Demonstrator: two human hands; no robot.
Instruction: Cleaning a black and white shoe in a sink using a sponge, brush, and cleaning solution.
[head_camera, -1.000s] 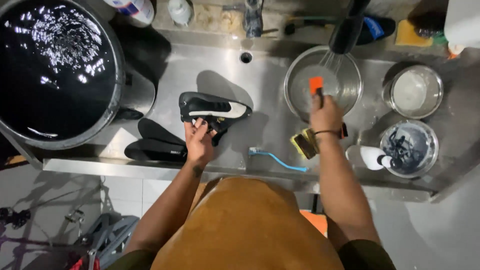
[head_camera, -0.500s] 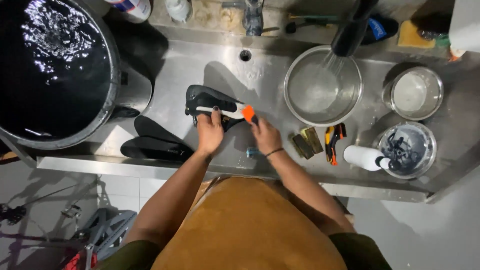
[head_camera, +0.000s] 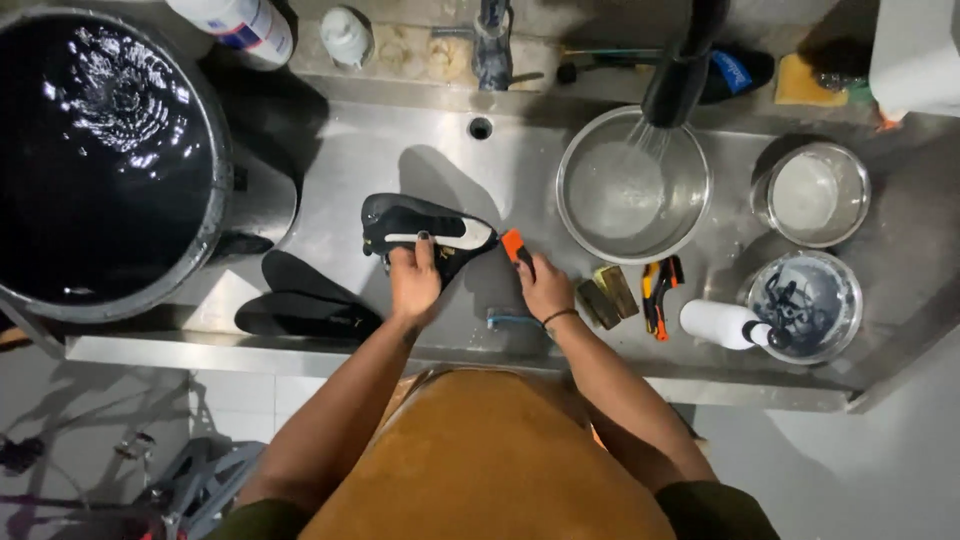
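Note:
A black shoe with a white side panel (head_camera: 415, 225) lies on its side in the steel sink (head_camera: 330, 160). My left hand (head_camera: 413, 280) grips it from the near side. My right hand (head_camera: 543, 290) holds an orange-headed brush (head_camera: 514, 245) just to the right of the shoe's toe, close to it. Two black insoles (head_camera: 300, 300) lie to the left of my left hand.
A big black bucket of water (head_camera: 100, 150) fills the left. A steel bowl of water (head_camera: 632, 185) sits under the faucet head (head_camera: 680, 75). Two smaller bowls (head_camera: 812, 195), a white bottle (head_camera: 722, 324), an orange-black tool (head_camera: 660, 292), a block brush (head_camera: 608, 295) and a blue toothbrush (head_camera: 508, 320) lie at right.
My right hand came from the steel bowl with the orange brush over to the shoe's toe. My left hand stayed on the shoe.

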